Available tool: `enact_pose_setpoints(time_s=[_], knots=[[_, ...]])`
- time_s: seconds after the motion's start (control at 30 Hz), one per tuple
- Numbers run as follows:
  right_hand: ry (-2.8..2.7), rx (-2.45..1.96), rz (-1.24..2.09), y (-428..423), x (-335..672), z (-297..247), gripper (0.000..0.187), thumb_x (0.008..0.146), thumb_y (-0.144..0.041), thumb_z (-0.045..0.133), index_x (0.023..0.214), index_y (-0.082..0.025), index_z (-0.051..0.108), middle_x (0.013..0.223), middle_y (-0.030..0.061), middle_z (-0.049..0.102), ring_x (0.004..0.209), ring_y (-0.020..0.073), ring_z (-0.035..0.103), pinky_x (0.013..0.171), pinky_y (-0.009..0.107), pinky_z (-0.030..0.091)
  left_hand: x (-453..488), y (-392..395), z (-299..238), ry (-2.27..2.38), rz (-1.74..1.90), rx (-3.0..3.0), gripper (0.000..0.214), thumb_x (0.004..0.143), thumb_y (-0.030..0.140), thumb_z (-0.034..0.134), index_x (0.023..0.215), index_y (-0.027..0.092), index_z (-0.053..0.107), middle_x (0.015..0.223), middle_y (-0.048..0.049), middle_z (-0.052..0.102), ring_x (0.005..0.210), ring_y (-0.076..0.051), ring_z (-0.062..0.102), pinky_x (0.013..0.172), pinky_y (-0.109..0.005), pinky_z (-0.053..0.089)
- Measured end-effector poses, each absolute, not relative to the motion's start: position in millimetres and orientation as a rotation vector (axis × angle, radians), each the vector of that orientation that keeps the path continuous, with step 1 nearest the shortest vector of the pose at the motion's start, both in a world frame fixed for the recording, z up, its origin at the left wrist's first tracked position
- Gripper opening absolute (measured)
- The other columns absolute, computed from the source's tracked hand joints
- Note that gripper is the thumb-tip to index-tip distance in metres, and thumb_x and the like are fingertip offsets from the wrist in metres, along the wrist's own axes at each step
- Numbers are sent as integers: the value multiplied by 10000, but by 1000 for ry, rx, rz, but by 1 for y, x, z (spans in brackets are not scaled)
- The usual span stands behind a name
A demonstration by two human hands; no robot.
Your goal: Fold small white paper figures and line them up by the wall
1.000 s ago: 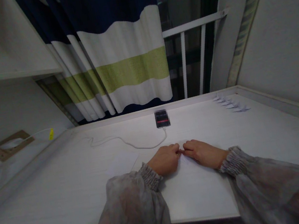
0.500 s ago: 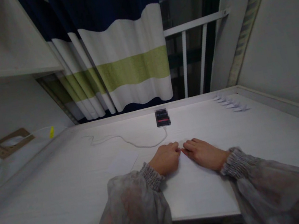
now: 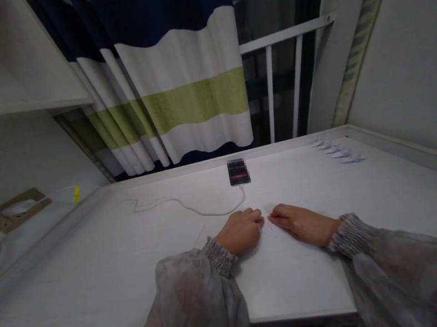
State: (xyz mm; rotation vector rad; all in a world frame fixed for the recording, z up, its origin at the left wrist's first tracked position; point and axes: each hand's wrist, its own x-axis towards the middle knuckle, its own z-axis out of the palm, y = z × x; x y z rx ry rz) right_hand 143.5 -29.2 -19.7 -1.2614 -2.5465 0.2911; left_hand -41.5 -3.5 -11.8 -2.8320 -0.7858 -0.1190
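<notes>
Two bare hands in sheer grey sleeves with gathered cuffs meet over a small, thin white piece of paper (image 3: 269, 229) at the middle of a long white table (image 3: 295, 291). The left hand (image 3: 241, 232) lies knuckles up at the paper's left side, its fingers curled inward; the right hand (image 3: 303, 223) comes in from the right, fingers bent together and tips pointing at the left hand's, a narrow gap between the two. Both hands are at the paper, which is partly hidden beneath them; whether either set of fingers pinches it or only presses it down, one cannot tell.

To the left, just beyond the left sleeve (image 3: 202, 296), a flat white sheet (image 3: 178, 238) lies on the table. Farther off, beyond the hands, sits a small dark device with a red stripe (image 3: 238, 172), its face blurred, a thin white cable (image 3: 221, 214) running from its near edge away to the left. At the far right, small pointed white shapes (image 3: 340, 153), apparently folded paper, stand in a slanting row, well apart from the hands. A brown power strip (image 3: 3, 223) with white plugs is at the left wall, and a navy, white and green curtain (image 3: 194, 100) hangs behind the table.
</notes>
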Motion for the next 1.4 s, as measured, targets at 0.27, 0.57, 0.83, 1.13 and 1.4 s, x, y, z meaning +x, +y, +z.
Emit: enact_pose_setpoints(time_s=[0.27, 0.57, 0.83, 1.13, 1.4], knots=[[-2662, -1190, 49, -31, 146, -19, 287, 835, -133, 343, 990, -115, 584, 995, 126, 565, 926, 194, 508, 823, 324, 418, -40, -4, -11, -814, -150, -2857, 318, 862, 194, 254, 767, 131, 551, 797, -65, 525, 748, -161, 463, 600, -291, 348], [-2684, -1020, -194, -24, 147, -29, 341, 814, -103, 396, 1119, -170, 530, 994, 122, 555, 919, 205, 492, 773, 362, 435, -39, -6, -9, -958, -177, -2910, 355, 873, 239, 222, 785, 121, 545, 787, -72, 525, 721, -151, 476, 628, -288, 363], [-2699, -1070, -126, -25, 145, -24, 293, 822, -120, 385, 1041, -128, 579, 1002, 118, 571, 930, 204, 508, 815, 348, 432, -38, -7, -9, -927, -154, -2863, 379, 867, 221, 218, 756, 117, 565, 781, -79, 529, 711, -157, 472, 612, -288, 363], [-2700, -1076, -47, -26, 147, -24, 311, 825, -117, 364, 1044, -90, 582, 1062, 126, 574, 992, 193, 507, 875, 316, 419, -45, -6, -7, -899, -161, -2897, 246, 795, 202, 365, 906, 144, 577, 848, -73, 539, 731, -153, 490, 653, -281, 399], [-2697, -1060, -78, -24, 148, -26, 308, 817, -123, 376, 1041, -103, 586, 1060, 129, 584, 981, 206, 516, 862, 363, 414, -49, -1, -13, -889, -306, -3021, 242, 756, 202, 413, 877, 165, 620, 857, -57, 542, 733, -141, 505, 678, -271, 408]])
